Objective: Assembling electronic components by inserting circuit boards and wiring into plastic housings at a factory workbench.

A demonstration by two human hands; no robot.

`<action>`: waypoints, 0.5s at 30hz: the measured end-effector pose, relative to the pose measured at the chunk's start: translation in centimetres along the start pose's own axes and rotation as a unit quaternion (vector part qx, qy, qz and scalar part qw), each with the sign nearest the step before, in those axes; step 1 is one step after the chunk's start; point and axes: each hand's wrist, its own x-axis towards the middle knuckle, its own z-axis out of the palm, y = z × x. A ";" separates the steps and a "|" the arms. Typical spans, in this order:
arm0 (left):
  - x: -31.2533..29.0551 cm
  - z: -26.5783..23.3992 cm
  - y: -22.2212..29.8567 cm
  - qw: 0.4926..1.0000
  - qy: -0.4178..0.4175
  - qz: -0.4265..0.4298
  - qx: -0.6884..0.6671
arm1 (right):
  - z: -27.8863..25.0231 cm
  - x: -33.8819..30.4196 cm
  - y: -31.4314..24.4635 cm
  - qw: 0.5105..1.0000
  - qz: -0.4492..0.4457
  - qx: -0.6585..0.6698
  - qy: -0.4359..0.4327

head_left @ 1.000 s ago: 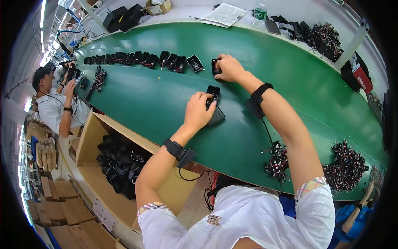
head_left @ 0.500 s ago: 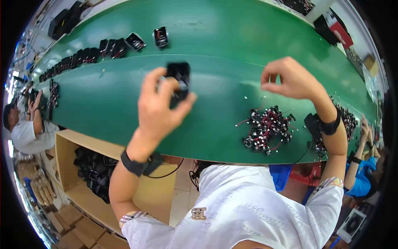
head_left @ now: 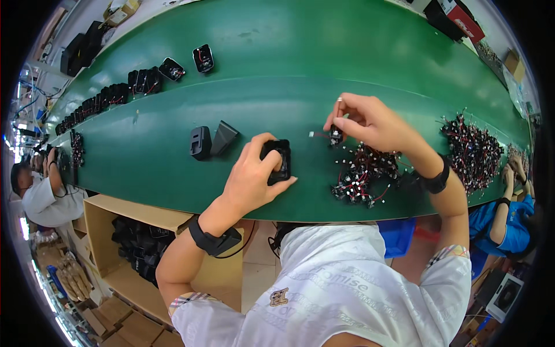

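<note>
My left hand (head_left: 248, 176) is closed around a black plastic housing (head_left: 285, 151), hollow side up, at the middle of the green table. Its thumb and fingers grip the edges. My right hand (head_left: 370, 124) pinches a small black wired connector part (head_left: 335, 136); a short red and black lead with a white plug sticks out to its left. Below that hand lies a pile of similar wired parts (head_left: 367, 173). Left of my left hand rest two black plastic pieces, a box-like shell (head_left: 200, 143) and a slanted cover (head_left: 225, 137).
Black housings with wires (head_left: 110, 97) run in a row along the far left, with a separate one (head_left: 203, 58) beyond. A larger heap of wired parts (head_left: 471, 151) lies at right. A cardboard box (head_left: 217, 277) of black pieces stands below the table edge. People work at both sides.
My left hand has come down and right with a housing. My right hand has moved lower and left and now holds a wired part. Two black pieces now lie on the table at left.
</note>
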 end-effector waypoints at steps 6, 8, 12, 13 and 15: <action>0.7 -0.1 0.9 0.993 -0.023 -0.048 -0.103 | 1.5 0.0 -0.7 0.989 0.103 0.089 0.053; 0.5 0.3 1.0 0.992 -0.028 -0.048 -0.116 | 2.2 0.0 0.0 0.998 0.045 0.025 0.027; 0.5 0.3 0.6 0.997 -0.005 -0.040 -0.066 | 2.3 0.3 0.3 0.995 -0.012 -0.095 -0.008; 0.6 0.2 0.4 0.998 -0.003 -0.037 -0.054 | 2.2 0.3 -0.1 0.990 -0.026 -0.140 -0.006; 0.4 -0.1 0.1 0.998 -0.003 -0.038 -0.042 | 2.0 0.3 -1.2 0.984 -0.014 -0.176 -0.010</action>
